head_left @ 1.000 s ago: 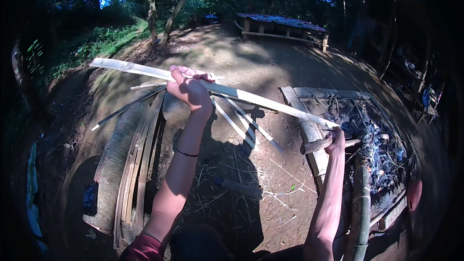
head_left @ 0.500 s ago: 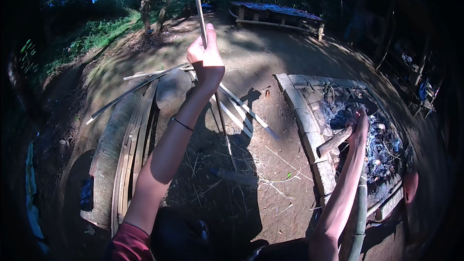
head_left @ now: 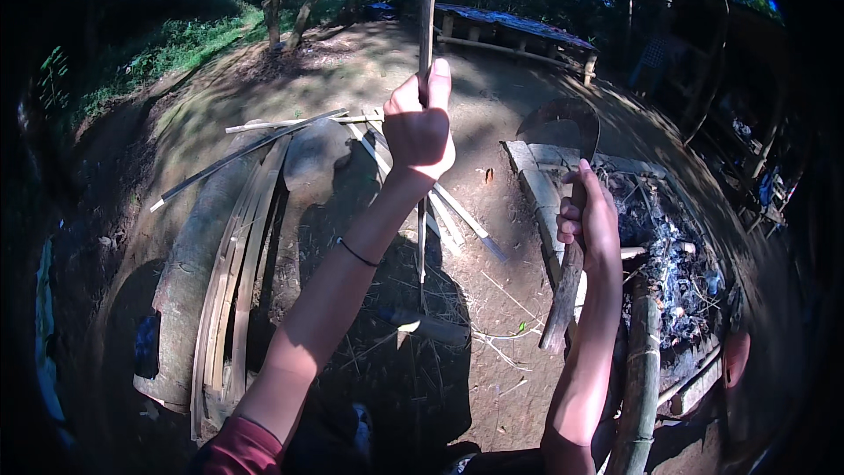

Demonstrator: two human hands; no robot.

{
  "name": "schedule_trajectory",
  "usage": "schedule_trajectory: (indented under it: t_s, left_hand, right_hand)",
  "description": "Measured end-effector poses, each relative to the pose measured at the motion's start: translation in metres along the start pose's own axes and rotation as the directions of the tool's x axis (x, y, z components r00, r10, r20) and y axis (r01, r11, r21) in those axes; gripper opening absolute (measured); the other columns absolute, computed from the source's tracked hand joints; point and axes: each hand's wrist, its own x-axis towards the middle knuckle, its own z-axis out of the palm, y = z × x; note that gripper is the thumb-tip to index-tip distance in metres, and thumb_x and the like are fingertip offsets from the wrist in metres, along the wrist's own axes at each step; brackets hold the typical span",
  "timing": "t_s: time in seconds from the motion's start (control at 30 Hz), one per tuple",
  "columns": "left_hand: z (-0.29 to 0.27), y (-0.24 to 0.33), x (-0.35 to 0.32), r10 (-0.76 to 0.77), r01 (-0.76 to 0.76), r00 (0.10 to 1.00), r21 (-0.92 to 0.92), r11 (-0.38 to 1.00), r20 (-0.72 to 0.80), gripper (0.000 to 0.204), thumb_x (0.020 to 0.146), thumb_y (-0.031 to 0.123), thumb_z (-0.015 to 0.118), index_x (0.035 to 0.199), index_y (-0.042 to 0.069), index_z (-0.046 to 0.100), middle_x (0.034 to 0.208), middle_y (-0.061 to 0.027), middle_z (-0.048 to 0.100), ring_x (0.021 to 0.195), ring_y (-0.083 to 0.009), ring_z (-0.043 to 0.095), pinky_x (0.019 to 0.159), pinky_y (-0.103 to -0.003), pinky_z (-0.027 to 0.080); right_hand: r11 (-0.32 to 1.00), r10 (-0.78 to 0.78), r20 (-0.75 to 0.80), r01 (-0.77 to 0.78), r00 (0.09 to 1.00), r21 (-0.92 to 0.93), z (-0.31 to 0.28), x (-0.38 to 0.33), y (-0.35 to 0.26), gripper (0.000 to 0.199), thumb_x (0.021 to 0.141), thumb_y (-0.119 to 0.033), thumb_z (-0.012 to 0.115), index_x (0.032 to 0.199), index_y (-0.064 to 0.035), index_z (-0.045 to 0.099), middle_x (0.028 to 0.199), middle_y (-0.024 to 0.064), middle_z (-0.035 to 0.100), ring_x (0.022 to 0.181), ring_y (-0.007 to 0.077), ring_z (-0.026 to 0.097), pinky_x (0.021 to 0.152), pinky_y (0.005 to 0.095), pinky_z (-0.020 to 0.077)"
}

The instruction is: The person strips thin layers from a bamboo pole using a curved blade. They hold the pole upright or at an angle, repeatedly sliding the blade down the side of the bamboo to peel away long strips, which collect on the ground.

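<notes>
My left hand [head_left: 418, 127] is closed around a thin bamboo strip [head_left: 427, 0] held upright, its lower end reaching down toward the dirt in front of me. My right hand [head_left: 587, 222] grips the long wooden handle of a curved-blade knife [head_left: 563, 119], the dark hooked blade raised above the hand and the handle's end pointing down. The two hands are apart, the knife to the right of the strip.
Split bamboo strips [head_left: 230, 273] lie stacked on a log at the left, and more strips [head_left: 457, 211] lie on the dirt ahead. A wood-framed ash pit [head_left: 668, 255] lies to the right, with a bamboo pole [head_left: 640, 369] beside it. A low roofed bench [head_left: 510, 31] stands behind.
My left hand turned the strip from lying crosswise to standing upright. My right hand lifted the knife, so its blade now stands above the hand.
</notes>
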Motion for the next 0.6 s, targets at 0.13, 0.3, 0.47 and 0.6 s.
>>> schedule_trajectory:
  t_s: [0.13, 0.3, 0.47, 0.6]
  left_hand:
    - [-0.007, 0.011, -0.002, -0.029, 0.028, 0.996, 0.010, 1.000, 0.084, 0.057, 0.093, 0.055, 0.052, 0.067, 0.004, 0.055, 0.053, -0.0104, 0.046, 0.051, -0.0226, 0.045, 0.055, -0.038, 0.038]
    - [-0.010, 0.019, -0.008, -0.049, 0.062, 0.975, -0.051, 0.997, 0.217, 0.053, 0.090, 0.049, 0.064, 0.068, 0.001, 0.059, 0.052, -0.0033, 0.046, 0.051, -0.0114, 0.042, 0.052, -0.031, 0.037]
    - [-0.009, 0.010, -0.008, 0.102, -0.103, 0.995, -0.234, 0.967, -0.013, 0.039, 0.091, 0.030, 0.069, 0.069, 0.000, 0.059, 0.056, 0.0001, 0.047, 0.055, -0.0079, 0.039, 0.051, -0.028, 0.035]
    - [-0.010, 0.006, -0.002, 0.183, -0.196, 0.980, -0.252, 0.948, -0.074, 0.035, 0.090, 0.029, 0.070, 0.073, -0.001, 0.063, 0.056, -0.0002, 0.049, 0.054, -0.0083, 0.039, 0.051, -0.028, 0.036]
  right_hand:
    - [0.967, 0.118, 0.017, -0.119, 0.993, 0.226, 0.025, -0.028, 0.051, 0.038, 0.097, -0.052, 0.047, 0.098, -0.0136, 0.051, 0.055, -0.0068, 0.032, 0.039, 0.0038, 0.027, 0.035, 0.0216, 0.0224]
    - [0.912, 0.190, 0.026, -0.186, 0.981, 0.365, 0.037, -0.054, 0.098, 0.039, 0.100, -0.051, 0.042, 0.106, -0.0137, 0.052, 0.053, -0.0066, 0.032, 0.038, 0.0050, 0.031, 0.036, 0.0215, 0.0276]
    - [0.984, 0.082, -0.003, -0.081, 0.997, 0.157, 0.074, -0.088, 0.119, 0.041, 0.103, -0.047, 0.036, 0.100, -0.0096, 0.053, 0.051, -0.0049, 0.031, 0.037, 0.0057, 0.030, 0.035, 0.0233, 0.0243]
    - [0.975, -0.185, -0.077, 0.193, 0.980, 0.108, 0.120, -0.093, 0.112, 0.029, 0.105, -0.029, 0.040, 0.089, -0.0061, 0.050, 0.055, -0.0083, 0.034, 0.045, 0.0006, 0.031, 0.041, 0.0213, 0.0236]
